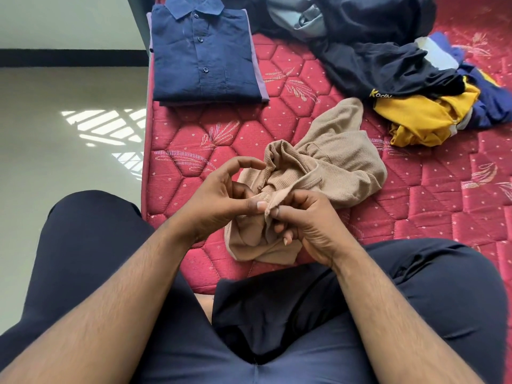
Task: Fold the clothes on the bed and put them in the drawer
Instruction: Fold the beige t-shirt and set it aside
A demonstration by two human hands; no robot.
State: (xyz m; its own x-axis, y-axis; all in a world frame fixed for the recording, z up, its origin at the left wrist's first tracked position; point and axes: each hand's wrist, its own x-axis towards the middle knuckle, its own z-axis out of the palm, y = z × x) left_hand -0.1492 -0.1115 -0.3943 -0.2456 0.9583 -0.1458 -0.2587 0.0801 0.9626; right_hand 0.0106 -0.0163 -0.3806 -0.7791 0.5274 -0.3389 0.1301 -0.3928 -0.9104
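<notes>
Fingers (279, 214) of both hands pinching beige shirt (332, 159) hem near red mattress (194, 145) edge.

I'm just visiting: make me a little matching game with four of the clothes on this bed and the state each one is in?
Clothes:
1. navy shirt
2. beige shirt
3. yellow garment
4. black garment

States:
A. crumpled at the right, beside blue cloth
B. pinched by both hands
C. folded flat, buttons up
D. sprawled unfolded, yellow lettering showing

Pairs: 1-C, 2-B, 3-A, 4-D
</notes>
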